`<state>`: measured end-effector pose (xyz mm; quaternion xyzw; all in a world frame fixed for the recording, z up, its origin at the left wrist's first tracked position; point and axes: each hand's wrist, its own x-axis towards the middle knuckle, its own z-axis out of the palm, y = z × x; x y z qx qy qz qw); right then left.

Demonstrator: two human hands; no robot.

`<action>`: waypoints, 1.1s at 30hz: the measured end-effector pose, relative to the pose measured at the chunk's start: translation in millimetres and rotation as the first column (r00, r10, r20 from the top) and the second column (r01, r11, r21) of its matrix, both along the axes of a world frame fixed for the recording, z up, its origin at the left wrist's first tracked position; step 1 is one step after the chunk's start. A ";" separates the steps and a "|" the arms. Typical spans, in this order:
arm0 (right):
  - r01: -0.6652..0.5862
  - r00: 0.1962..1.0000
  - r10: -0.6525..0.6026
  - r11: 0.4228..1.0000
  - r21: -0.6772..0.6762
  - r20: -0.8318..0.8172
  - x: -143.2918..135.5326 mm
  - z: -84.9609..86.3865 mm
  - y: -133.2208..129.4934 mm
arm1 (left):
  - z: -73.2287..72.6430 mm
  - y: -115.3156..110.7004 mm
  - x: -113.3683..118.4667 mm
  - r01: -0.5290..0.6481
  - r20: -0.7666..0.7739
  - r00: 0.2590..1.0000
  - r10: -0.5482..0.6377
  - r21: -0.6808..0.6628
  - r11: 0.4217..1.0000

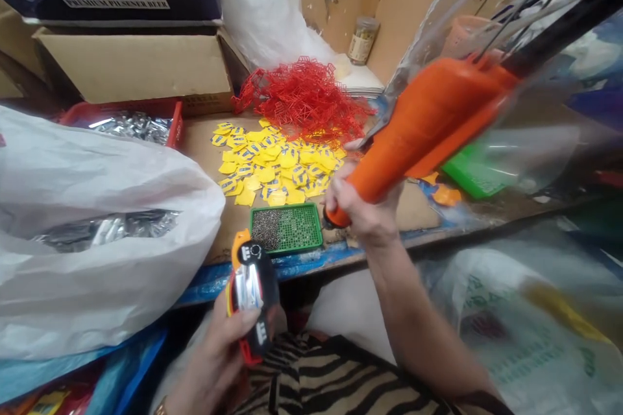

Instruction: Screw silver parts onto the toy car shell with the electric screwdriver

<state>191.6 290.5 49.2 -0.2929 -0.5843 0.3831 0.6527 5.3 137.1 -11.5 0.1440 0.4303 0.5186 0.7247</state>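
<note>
left hand: nearest the lens, low over the lap, below the counter edge. Grip wrapped around a small toy car, black and orange with a silver panel, nose up.
toy car: held clear of the counter, not touching the green tray. Judgement: brace it against the lap or counter edge before the tool comes in; a free-held part will wander.
right hand: grip clenched on the lower end of an orange tool, a power driver by the look. Tool body runs up and right toward a dark hanging cord; motion blur, so the tip is hard to make out.
tool vs car: well apart at this moment. Judgement: line up tip square to the car first, then press; watch cord drag pulling the tool off axis.
green tray: on the counter's near edge, holds tiny dark parts, probably screws. Just beside the right hand; easy to knock.
yellow pieces: loose pile behind the tray.
red plastic frames: heap further back.
white bag: left, overhangs counter edge.
cardboard boxes: far back left.
</note>
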 end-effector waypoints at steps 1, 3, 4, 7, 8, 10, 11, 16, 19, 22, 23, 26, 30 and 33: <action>0.003 1.000 -0.003 1.000 -0.008 -0.001 -2.1 -2.3 1.5 | -0.9 2.5 -0.9 -0.004 0.002 1.000 0.004 0.008 1.000; 0.002 1.000 -0.003 0.999 -0.037 -0.019 -4.9 -6.5 4.7 | -2.0 6.2 -2.2 0.018 -0.010 1.000 -0.018 0.012 1.000; 0.001 1.000 -0.003 0.999 -0.053 -0.029 -5.7 -8.6 6.2 | -2.6 7.3 -2.6 0.031 -0.011 0.999 -0.031 0.023 0.999; 0.023 1.000 -0.025 0.995 -0.101 -0.017 -6.7 -14.9 9.1 | -5.8 8.2 -3.2 0.063 -0.039 0.997 -0.060 0.082 0.995; 0.034 0.999 -0.034 0.993 -0.113 -0.003 -6.7 -16.8 9.7 | -7.4 8.1 -3.4 0.074 -0.054 0.996 -0.070 0.094 0.993; 0.050 0.999 -0.048 0.991 -0.125 0.019 -6.2 -19.9 10.3 | -10.6 7.6 -3.9 0.085 -0.073 0.994 -0.078 0.101 0.991; 0.057 0.998 -0.054 0.990 -0.131 0.027 -5.9 -21.1 10.4 | -11.9 7.5 -4.1 0.082 -0.079 0.994 -0.074 0.097 0.992; 0.061 0.998 -0.059 0.987 -0.147 0.020 -6.6 -24.6 10.8 | -14.6 7.5 -4.0 0.077 -0.093 0.993 -0.070 0.084 0.993; 0.051 0.999 -0.051 0.988 -0.146 0.009 -8.0 -27.0 11.0 | -14.5 7.4 -3.4 0.073 -0.096 0.993 -0.066 0.068 0.995; 0.051 0.999 -0.049 0.988 -0.143 0.020 -8.4 -29.9 11.3 | -13.3 7.3 -3.3 0.061 -0.100 0.994 -0.054 0.064 0.996; 0.051 0.998 -0.047 0.988 -0.145 0.029 -8.2 -30.8 11.5 | -12.7 7.2 -3.5 0.065 -0.099 0.993 -0.059 0.061 0.996; 0.057 0.997 -0.051 0.987 -0.149 0.049 -7.5 -32.7 12.5 | -10.7 7.1 -3.9 0.079 -0.101 0.992 -0.074 0.046 0.996; 0.074 0.996 -0.066 0.988 -0.139 0.057 -7.9 -33.4 12.9 | -8.3 6.7 -3.2 0.060 -0.111 0.992 -0.057 0.026 0.998; 0.078 0.996 -0.072 0.988 -0.135 0.053 -9.2 -33.5 12.0 | -7.4 7.0 -1.9 0.048 -0.119 0.992 -0.046 0.018 0.999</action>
